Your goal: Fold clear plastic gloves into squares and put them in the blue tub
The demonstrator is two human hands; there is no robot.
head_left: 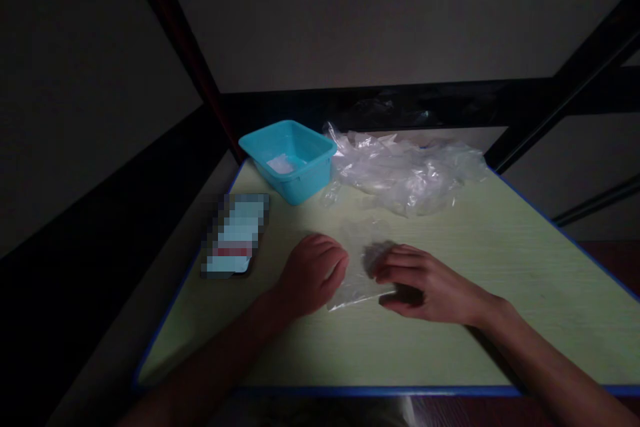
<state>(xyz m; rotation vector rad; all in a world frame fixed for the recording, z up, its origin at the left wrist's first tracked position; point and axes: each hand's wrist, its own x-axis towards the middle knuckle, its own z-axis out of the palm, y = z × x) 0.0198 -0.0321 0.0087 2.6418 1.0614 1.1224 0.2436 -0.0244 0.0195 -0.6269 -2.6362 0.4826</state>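
A small clear plastic bag (356, 280) lies flat on the table between my hands, its near edge catching the light. At its left side is my left hand (316, 273), closed, with the fingers curled and the thumb drawn in against them; whatever the fingertips hold, if anything, is hidden. My right hand (420, 285) is over the bag's right side, its fingers bent and the thumb well apart from them. Nothing shows inside the right hand's grip.
On the pale table (505, 267) with a blue edge, a turquoise plastic basket (310, 180) stands back left, a white piece inside. A heap of crumpled clear plastic bags (410, 173) spreads beside it. A phone (237, 233) lies at the left edge. Walls border the table behind.
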